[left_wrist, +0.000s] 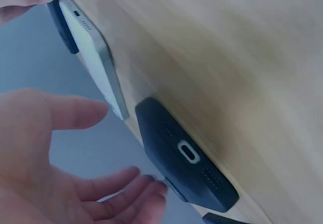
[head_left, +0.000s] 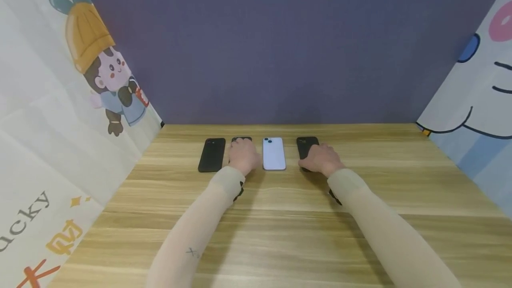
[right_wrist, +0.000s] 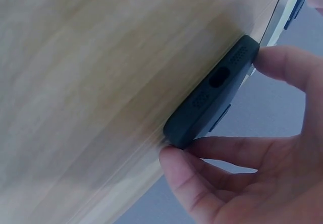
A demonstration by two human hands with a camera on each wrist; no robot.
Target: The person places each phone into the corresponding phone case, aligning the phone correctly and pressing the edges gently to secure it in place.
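Note:
Several smartphones lie face down in a row on the wooden table. My left hand [head_left: 243, 155] is over a smartphone in a black case [left_wrist: 181, 153], second from the left. In the left wrist view its thumb is apart from the case, and the fingertips come close to the camera side. My right hand [head_left: 322, 159] grips the rightmost black smartphone [right_wrist: 217, 90], thumb on one long edge and fingers on the other. That phone still lies at the table surface. Between the hands is a white smartphone [head_left: 274, 154] with a dark camera area.
Another black smartphone [head_left: 212, 155] lies at the left end of the row. The wooden table [head_left: 280, 234] runs back to a dark blue-grey panel [head_left: 256, 48]. Printed cloths with cartoon figures, a left cloth [head_left: 32, 101] and a right cloth [head_left: 480, 101], border the sides.

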